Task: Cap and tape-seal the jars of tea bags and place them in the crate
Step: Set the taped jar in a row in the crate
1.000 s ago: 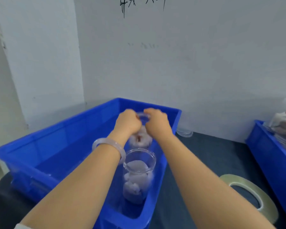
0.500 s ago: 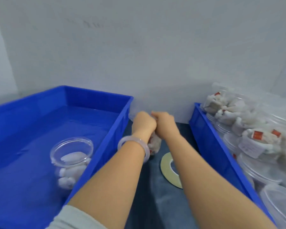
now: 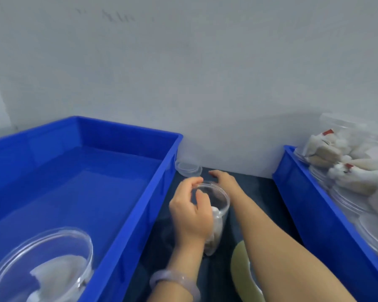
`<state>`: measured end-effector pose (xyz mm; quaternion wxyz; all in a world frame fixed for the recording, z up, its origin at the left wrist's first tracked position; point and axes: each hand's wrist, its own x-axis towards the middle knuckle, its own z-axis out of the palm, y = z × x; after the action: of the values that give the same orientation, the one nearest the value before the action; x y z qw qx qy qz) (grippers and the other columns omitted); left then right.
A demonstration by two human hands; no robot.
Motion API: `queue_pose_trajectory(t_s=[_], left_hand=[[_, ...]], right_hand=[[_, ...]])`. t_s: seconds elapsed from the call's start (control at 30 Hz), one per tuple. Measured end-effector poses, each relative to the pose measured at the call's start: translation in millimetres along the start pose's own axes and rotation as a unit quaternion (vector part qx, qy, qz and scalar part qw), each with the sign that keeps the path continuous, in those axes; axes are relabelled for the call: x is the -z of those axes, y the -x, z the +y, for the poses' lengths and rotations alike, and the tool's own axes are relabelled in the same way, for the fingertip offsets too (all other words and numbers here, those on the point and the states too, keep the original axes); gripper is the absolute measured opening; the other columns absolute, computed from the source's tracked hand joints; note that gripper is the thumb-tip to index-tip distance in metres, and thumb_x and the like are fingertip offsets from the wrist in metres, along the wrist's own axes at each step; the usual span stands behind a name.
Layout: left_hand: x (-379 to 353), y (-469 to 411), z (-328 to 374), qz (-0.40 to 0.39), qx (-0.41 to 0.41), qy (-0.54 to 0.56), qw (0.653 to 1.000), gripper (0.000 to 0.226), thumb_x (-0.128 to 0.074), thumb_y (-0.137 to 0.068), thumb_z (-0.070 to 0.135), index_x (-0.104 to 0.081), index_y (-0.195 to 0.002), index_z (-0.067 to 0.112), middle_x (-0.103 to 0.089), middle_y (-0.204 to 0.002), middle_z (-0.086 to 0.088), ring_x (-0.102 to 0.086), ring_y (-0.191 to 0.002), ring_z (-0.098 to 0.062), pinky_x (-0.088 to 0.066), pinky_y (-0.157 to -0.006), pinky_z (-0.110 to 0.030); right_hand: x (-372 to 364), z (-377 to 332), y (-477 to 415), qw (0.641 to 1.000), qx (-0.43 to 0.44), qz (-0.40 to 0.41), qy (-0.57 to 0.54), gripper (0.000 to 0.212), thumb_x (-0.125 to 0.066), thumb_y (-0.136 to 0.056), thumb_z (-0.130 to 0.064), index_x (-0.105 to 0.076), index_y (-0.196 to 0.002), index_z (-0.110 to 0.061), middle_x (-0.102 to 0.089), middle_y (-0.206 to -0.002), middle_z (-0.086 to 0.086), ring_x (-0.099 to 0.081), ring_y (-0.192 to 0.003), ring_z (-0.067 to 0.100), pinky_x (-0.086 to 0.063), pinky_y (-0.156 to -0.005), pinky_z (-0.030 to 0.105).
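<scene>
1. Clear round plastic jar of tea bags [image 3: 218, 212] stands upright, uncapped, on the dark grey table surface [image 3: 262, 192]. It sits in the strip between the big blue plastic crate [image 3: 127, 214] on the left and the second blue plastic crate [image 3: 310, 205] at the right edge.
2. My left hand [image 3: 190, 214] grips the jar, fingers and thumb curled round its near-left rim.
3. My right hand [image 3: 225, 182] is just past the jar's far rim, fingers loosely extended, holding nothing I can see. Its fingertips point at the stack of clear plastic lids [image 3: 188, 168] on the surface's far edge, just beside the left crate's far right corner.
4. Handling, my read: the jar is light, thin-walled and smooth. The wall likely flexes if squeezed and the rim is the stiff part. Hold at the rim or low on the body, firm but not hard.
5. Lids look thin and slippery and are probably nested. Pinch one by its edge and peel it off the stack.
6. Roll of pale yellowish clear tape [image 3: 240, 271] lies flat near the surface's near edge, partly under my right forearm.
7. Another clear plastic jar with tea bags [image 3: 42, 262] sits in the left crate's near corner. Can't tell if it's capped.
</scene>
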<state>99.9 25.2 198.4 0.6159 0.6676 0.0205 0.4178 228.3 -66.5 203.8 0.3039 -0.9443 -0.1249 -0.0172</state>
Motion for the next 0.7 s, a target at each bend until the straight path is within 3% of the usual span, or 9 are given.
queue_pose_trajectory(t_s=[0.1,0.17,0.2,0.3,0.37,0.43,0.5,0.57,0.7], left_hand=[[-1.2,-0.4,-5.5,0.009,-0.047,0.019,0.999,0.035,-0.035,-0.073,0.027,-0.064,-0.093,0.021,-0.065,-0.096,0.015,-0.059,-0.093,0.007,-0.043,-0.078,-0.007],[-2.3,-0.8,-10.0,0.008,-0.071,0.024,0.997,0.034,-0.036,-0.075,0.025,-0.063,-0.095,0.021,-0.065,-0.1,0.013,-0.059,-0.098,0.005,-0.046,-0.081,-0.01],[-3.1,-0.2,-12.1,0.007,-0.08,0.025,0.996,0.034,-0.036,-0.075,0.024,-0.063,-0.095,0.02,-0.066,-0.101,0.01,-0.06,-0.1,0.002,-0.047,-0.082,-0.014],[-3.9,-1.2,-18.8,0.011,-0.102,0.023,0.995,0.031,-0.037,-0.076,0.021,-0.061,-0.095,0.023,-0.067,-0.103,0.007,-0.062,-0.102,-0.003,-0.05,-0.081,-0.019],[-4.9,-2.3,-21.4,0.014,-0.112,0.023,0.993,0.028,-0.038,-0.077,0.021,-0.06,-0.093,0.024,-0.066,-0.103,0.006,-0.062,-0.1,-0.004,-0.049,-0.08,-0.016],[-5.4,-3.0,-22.8,0.014,-0.113,0.02,0.993,0.026,-0.037,-0.078,0.021,-0.06,-0.092,0.021,-0.066,-0.104,0.005,-0.062,-0.1,-0.004,-0.048,-0.079,-0.015],[-5.4,-2.2,-24.5,0.01,-0.112,0.018,0.994,0.029,-0.037,-0.08,0.021,-0.062,-0.092,0.014,-0.066,-0.105,0.003,-0.061,-0.101,-0.003,-0.047,-0.078,-0.013],[-5.5,-1.2,-24.9,0.009,-0.108,0.02,0.994,0.031,-0.037,-0.08,0.021,-0.063,-0.091,0.009,-0.065,-0.105,0.003,-0.059,-0.1,0.001,-0.044,-0.077,-0.008],[-4.0,-1.6,-24.4,0.007,-0.098,0.018,0.995,0.034,-0.037,-0.08,0.023,-0.064,-0.089,0.004,-0.063,-0.102,0.006,-0.057,-0.097,0.006,-0.04,-0.079,-0.004]], right_hand=[[-18.9,-2.5,-38.9,0.993,0.088,-0.038,0.066,0.056,-0.053,-0.097,-0.024,-0.031,-0.148,-0.017,-0.033,-0.153,0.011,-0.028,-0.141,0.029,-0.025,-0.111,0.036],[-32.0,-4.2,-58.8,0.985,0.1,-0.074,0.119,0.068,-0.049,-0.098,-0.038,-0.013,-0.153,-0.022,-0.015,-0.16,0.007,-0.006,-0.147,0.029,-0.012,-0.116,0.037],[-37.3,-3.0,-65.8,0.979,0.105,-0.085,0.15,0.072,-0.048,-0.097,-0.043,-0.009,-0.154,-0.024,-0.015,-0.16,0.005,-0.002,-0.147,0.029,-0.01,-0.117,0.037],[-44.0,0.4,-75.6,0.954,0.145,-0.033,0.261,0.072,-0.052,-0.092,-0.05,-0.022,-0.152,-0.023,-0.039,-0.143,0.009,-0.024,-0.136,0.028,-0.023,-0.11,0.034],[-40.6,1.4,-75.8,0.947,0.164,0.007,0.276,0.061,-0.056,-0.091,-0.045,-0.038,-0.146,-0.023,-0.044,-0.128,0.008,-0.033,-0.125,0.026,-0.03,-0.102,0.031],[-38.9,3.7,-74.4,0.961,0.165,-0.007,0.222,0.054,-0.061,-0.091,-0.036,-0.047,-0.14,-0.019,-0.039,-0.135,0.009,-0.029,-0.131,0.027,-0.032,-0.104,0.032],[-34.8,1.8,-67.6,0.985,0.134,-0.051,0.098,0.047,-0.063,-0.09,-0.026,-0.053,-0.135,-0.015,-0.023,-0.152,0.011,-0.018,-0.142,0.028,-0.025,-0.113,0.037],[-26.4,1.7,-60.5,0.991,0.103,-0.089,0.005,0.04,-0.065,-0.089,-0.016,-0.058,-0.128,-0.015,-0.016,-0.158,0.01,-0.017,-0.145,0.028,-0.02,-0.114,0.038],[-5.7,-0.1,-45.2,0.99,0.081,-0.115,0.032,0.054,-0.077,-0.078,-0.027,-0.057,-0.128,-0.017,-0.046,-0.142,0.007,-0.039,-0.134,0.027,-0.034,-0.108,0.037]])
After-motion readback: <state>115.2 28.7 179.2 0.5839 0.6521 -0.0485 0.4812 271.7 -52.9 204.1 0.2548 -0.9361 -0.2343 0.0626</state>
